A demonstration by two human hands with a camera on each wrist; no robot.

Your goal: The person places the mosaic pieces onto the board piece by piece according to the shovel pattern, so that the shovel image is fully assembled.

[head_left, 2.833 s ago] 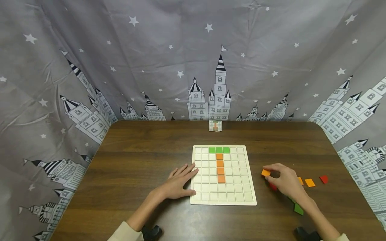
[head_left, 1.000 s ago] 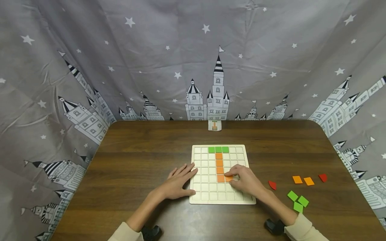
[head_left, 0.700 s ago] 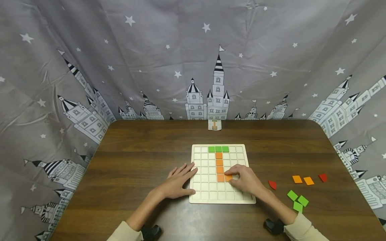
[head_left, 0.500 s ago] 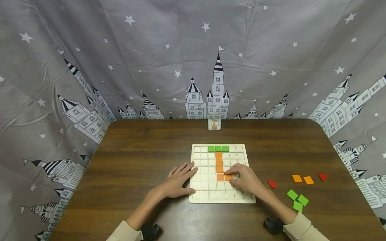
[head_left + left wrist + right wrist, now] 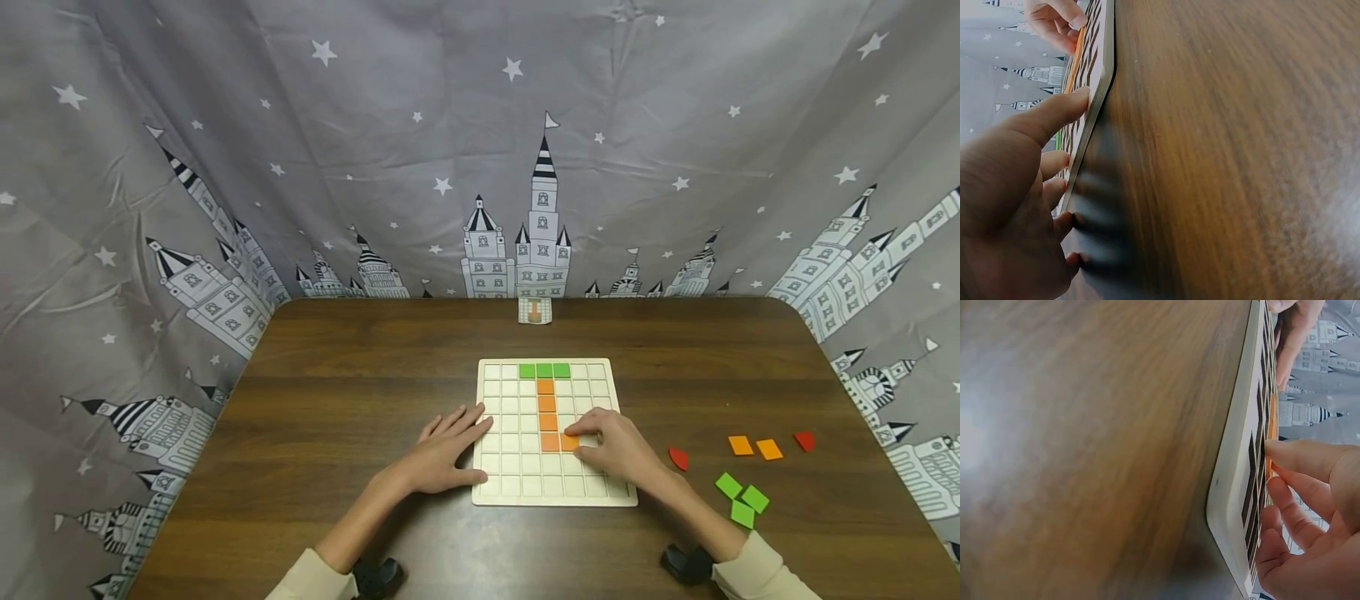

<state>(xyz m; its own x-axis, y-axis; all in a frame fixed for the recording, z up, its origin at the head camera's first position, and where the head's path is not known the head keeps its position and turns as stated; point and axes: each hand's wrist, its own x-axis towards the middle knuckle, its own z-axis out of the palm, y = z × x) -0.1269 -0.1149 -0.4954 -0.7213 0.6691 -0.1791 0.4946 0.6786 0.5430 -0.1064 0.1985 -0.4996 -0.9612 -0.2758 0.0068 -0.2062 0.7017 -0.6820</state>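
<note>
A pale square grid board (image 5: pixel 555 502) lies on the table. Three green tiles (image 5: pixel 544 371) fill the middle of its top row, and a column of orange tiles (image 5: pixel 547 403) runs down below them. My right hand (image 5: pixel 611 446) pinches another orange tile (image 5: pixel 569 442) between thumb and fingers, in the cell just right of the column's lowest tile. In the right wrist view the thumb and a fingertip touch that tile (image 5: pixel 1269 466). With fingers spread, my left hand (image 5: pixel 442 458) rests on the board's left edge; in the left wrist view its thumb (image 5: pixel 1063 112) touches the rim.
Right of the board lie two orange tiles (image 5: pixel 741 446), three green tiles (image 5: pixel 742 514) and two red rounded pieces, one nearer (image 5: pixel 678 458) and one farther (image 5: pixel 805 441). A small pattern card (image 5: pixel 535 311) leans at the table's back edge, before a grey castle-print curtain (image 5: pixel 375 125).
My right hand has carried an orange tile leftward from the loose pieces onto the board. Over the last second it has barely moved, and the left hand has stayed in place.
</note>
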